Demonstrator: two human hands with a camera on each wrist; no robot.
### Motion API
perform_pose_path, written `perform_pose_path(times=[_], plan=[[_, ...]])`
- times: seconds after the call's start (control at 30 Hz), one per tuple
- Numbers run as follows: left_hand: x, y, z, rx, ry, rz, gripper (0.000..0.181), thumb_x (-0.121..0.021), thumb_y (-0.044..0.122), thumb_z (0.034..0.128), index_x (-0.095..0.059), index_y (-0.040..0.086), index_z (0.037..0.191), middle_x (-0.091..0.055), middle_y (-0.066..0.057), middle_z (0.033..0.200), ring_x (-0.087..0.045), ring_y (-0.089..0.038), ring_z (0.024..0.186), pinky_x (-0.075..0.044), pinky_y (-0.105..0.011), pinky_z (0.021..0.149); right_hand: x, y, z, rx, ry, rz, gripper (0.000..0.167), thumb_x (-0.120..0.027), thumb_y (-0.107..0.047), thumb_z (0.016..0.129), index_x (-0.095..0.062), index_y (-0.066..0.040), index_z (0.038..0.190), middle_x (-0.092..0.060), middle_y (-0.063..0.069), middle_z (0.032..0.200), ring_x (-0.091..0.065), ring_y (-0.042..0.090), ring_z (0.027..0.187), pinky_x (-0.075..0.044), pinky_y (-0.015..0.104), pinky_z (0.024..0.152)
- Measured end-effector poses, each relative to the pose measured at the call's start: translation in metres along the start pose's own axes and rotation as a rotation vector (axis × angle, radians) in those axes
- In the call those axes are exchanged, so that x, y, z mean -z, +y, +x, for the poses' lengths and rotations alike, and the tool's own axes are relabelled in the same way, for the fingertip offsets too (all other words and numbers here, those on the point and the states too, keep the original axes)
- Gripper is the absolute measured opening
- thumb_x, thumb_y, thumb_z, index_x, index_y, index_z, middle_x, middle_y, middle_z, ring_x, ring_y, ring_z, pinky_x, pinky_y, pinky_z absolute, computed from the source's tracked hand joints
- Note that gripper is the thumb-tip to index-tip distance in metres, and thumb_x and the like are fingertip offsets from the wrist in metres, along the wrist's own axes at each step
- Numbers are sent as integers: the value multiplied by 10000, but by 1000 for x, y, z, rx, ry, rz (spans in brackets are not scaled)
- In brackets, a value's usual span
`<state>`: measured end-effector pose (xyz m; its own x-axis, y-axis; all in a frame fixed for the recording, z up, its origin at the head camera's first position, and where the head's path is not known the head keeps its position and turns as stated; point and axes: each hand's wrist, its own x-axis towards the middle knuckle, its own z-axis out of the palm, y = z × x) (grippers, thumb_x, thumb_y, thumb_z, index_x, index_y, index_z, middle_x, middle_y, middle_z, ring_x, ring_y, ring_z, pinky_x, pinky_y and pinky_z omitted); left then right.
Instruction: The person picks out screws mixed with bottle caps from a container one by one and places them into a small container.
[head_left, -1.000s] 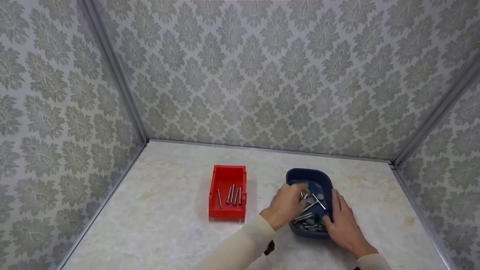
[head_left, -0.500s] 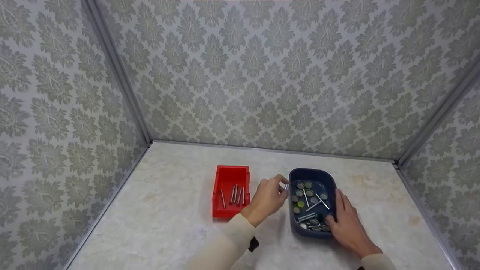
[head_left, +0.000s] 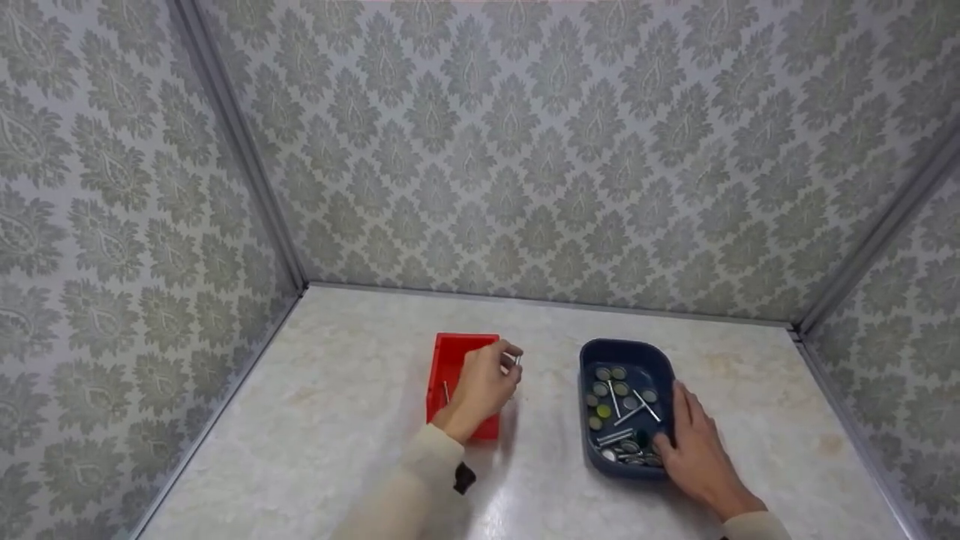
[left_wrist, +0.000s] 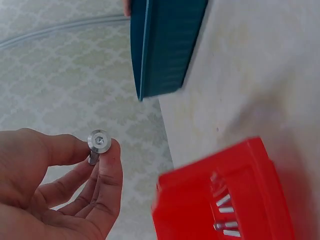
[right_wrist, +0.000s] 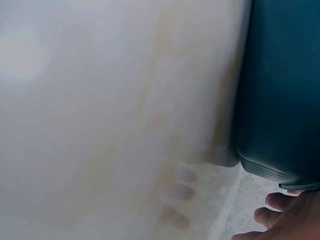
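Note:
My left hand (head_left: 484, 382) pinches a metal bolt (left_wrist: 99, 142) between thumb and fingertips, its round socket head facing the left wrist camera. That hand is above the right part of a red bin (head_left: 433, 405), hiding much of its inside. Several bolts (left_wrist: 227, 210) lie in the bin. My right hand (head_left: 697, 457) holds the right wall of a dark blue container (head_left: 589, 450), thumb over the rim and fingers along the outside. Inside the container are several loose bolts (head_left: 615, 401) and several round, cap-like discs (head_left: 604, 411), one of them yellow-green.
Both containers stand on a pale marbled tabletop (head_left: 352, 390), with a strip of table between them. Patterned wall panels (head_left: 487, 150) with grey edge strips enclose the back and sides.
My left hand has come out of the blue container with a bolt and moved left to above the red bin. The right hand stays on the blue container's wall.

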<state>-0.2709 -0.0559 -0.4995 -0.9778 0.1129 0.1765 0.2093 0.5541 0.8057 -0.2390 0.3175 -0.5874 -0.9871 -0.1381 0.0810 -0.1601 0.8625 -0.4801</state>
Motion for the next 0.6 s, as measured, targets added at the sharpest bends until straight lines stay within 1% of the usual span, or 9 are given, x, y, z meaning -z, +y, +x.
perform_pose_path(times=[0.1, 0.17, 0.27, 0.37, 0.5, 0.6], plan=[[9, -6, 2, 34, 14, 31, 292, -770, 96, 1108, -793, 48, 1395, -861, -136, 1214, -793, -197, 968, -738, -437, 916, 0, 0, -1, -1, 2, -1, 954, -641, -188, 1122, -57, 48, 1838, -182, 397, 1862, -281, 653, 1689, -258, 835, 1357], [13, -9, 3, 59, 21, 52, 309, -772, 105, 1111, -787, 46, 1414, -852, -136, 1255, -790, -216, 1034, -728, -453, 976, 1, 0, -1, -5, 2, -3, 954, -638, -192, 1122, -54, 48, 1838, -181, 398, 1860, -287, 657, 1683, -264, 836, 1354], [19, -14, 6, 61, 38, 75, 299, -751, 87, 1117, -794, 36, 1408, -848, -146, 1277, -790, -250, 1104, -709, -477, 1035, 2, 1, -2, -7, 6, 2, 950, -636, -189, 1123, -56, 51, 1837, -174, 408, 1859, -277, 663, 1684, -254, 843, 1351], [24, -19, 7, 65, 50, 98, 288, -731, 68, 1118, -799, 35, 1396, -847, -147, 1267, -782, -254, 1115, -699, -485, 1049, 2, 1, -2, -11, -1, 2, 951, -634, -195, 1127, -51, 47, 1839, -166, 409, 1861, -279, 668, 1678, -259, 845, 1350], [30, -25, 7, 102, 61, 121, 284, -723, 56, 1116, -798, 40, 1389, -839, -145, 1270, -765, -248, 1111, -696, -478, 1052, 1, 0, -1, -13, -20, -12, 961, -637, -218, 1134, -40, 40, 1842, -171, 399, 1866, -304, 671, 1667, -287, 838, 1348], [35, -30, 8, 118, 67, 132, 277, -726, 51, 1113, -800, 34, 1380, -842, -149, 1264, -776, -251, 1112, -701, -473, 1046, 1, -1, 0, -16, -23, -10, 960, -636, -219, 1136, -40, 40, 1842, -167, 394, 1868, -288, 664, 1682, -265, 837, 1360]])
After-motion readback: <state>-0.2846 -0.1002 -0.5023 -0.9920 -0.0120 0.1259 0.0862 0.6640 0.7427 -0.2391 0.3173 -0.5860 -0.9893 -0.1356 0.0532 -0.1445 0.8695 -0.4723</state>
